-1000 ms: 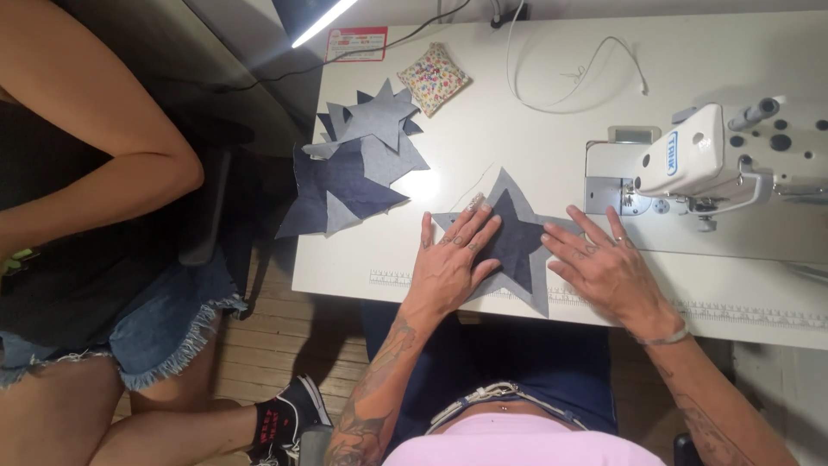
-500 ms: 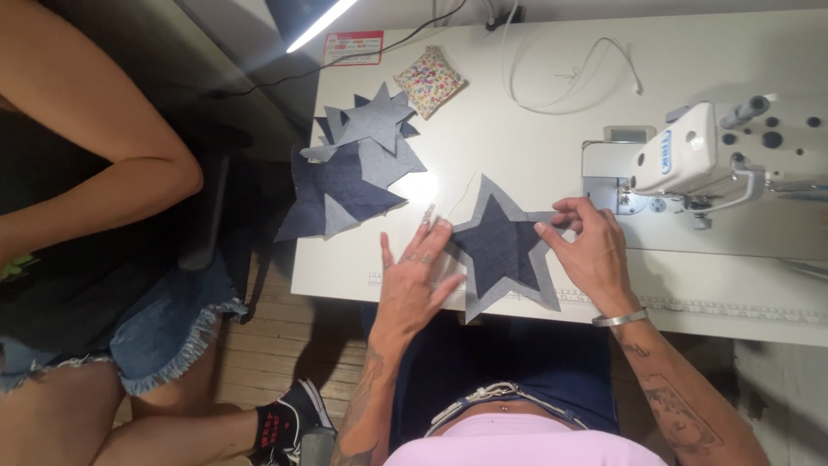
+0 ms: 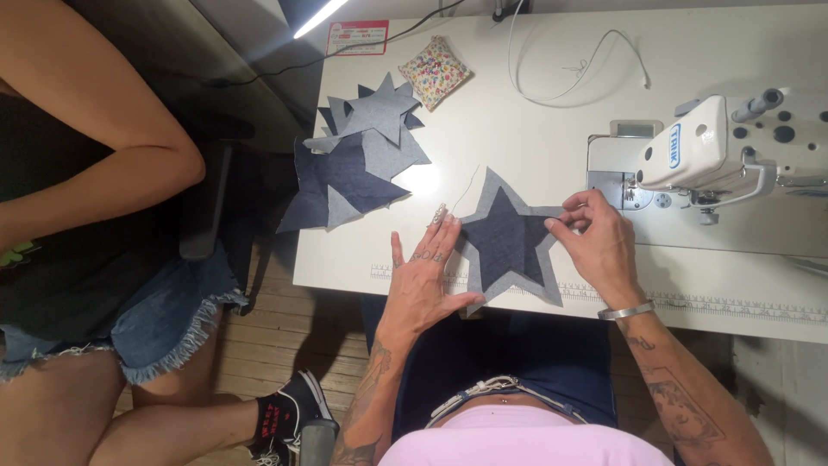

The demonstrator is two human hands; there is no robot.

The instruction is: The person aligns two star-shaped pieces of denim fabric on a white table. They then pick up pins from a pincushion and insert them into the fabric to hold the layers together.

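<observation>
Two layered denim stars (image 3: 507, 243), dark on pale, are laid flat on the white tabletop (image 3: 535, 129) beside the sewing machine (image 3: 707, 155). The left hand (image 3: 423, 280) is spread open, flat at the star's left edge. The right point is pinched by the right hand (image 3: 595, 242), shifted slightly since half a second ago.

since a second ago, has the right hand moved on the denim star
Yes. The right hand has gone from lying flat on the denim star to pinching its right point, closer to the sewing machine.
</observation>
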